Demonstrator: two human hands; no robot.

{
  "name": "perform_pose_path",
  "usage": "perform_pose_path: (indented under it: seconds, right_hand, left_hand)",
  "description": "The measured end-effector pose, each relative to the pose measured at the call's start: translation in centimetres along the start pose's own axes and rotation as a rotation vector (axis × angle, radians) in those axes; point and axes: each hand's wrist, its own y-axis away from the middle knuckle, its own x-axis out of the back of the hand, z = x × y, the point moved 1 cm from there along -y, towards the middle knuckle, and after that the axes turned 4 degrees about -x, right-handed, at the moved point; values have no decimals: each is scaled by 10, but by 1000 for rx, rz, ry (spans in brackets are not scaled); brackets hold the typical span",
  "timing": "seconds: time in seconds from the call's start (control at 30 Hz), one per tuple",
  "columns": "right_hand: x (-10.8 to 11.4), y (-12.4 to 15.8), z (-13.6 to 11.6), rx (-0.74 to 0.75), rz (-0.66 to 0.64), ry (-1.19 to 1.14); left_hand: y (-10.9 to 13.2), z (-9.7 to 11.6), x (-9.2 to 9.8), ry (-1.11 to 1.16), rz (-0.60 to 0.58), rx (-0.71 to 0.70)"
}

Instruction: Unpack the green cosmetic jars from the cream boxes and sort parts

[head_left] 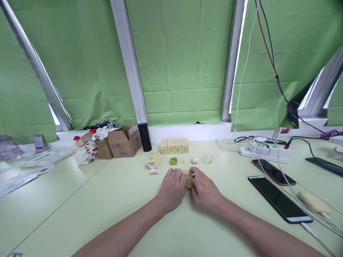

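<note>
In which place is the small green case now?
In the head view, the small green case lies beyond the left hand, just right of the opened carton.

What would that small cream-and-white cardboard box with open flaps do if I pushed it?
That small cardboard box would probably slide, not roll, because its sides look flat. Its flaps might bend, since they look like thin card. It may feel light for its size, as its walls look thin.

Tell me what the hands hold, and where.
A small tan cardboard piece: left hand grips its left side, right hand its right edge.
</note>
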Motion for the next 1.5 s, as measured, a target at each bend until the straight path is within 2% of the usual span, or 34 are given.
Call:
perform_pose_path:
  seconds: [0.33, 0.73, 1.0, 1.27, 1.5]
  right_hand:
    - [-6, -2, 4, -20, 25, -21]
    - [-2, -2, 8, -26, 28, -137]
    - [0, -2, 8, -11, 38, -154]
    - [3, -6, 11, 16, 135, -222]
    - [12, -9, 11, -112, 110, -412]
  left_hand:
    - [-1, 0, 1, 71, 10, 22]
    - [1, -2, 1, 132, -11, 66]
    - [2, -2, 0, 173, 28, 74]
    - [2, -5, -1, 301, 41, 184]
    - [5, -12, -7, 484, 101, 279]
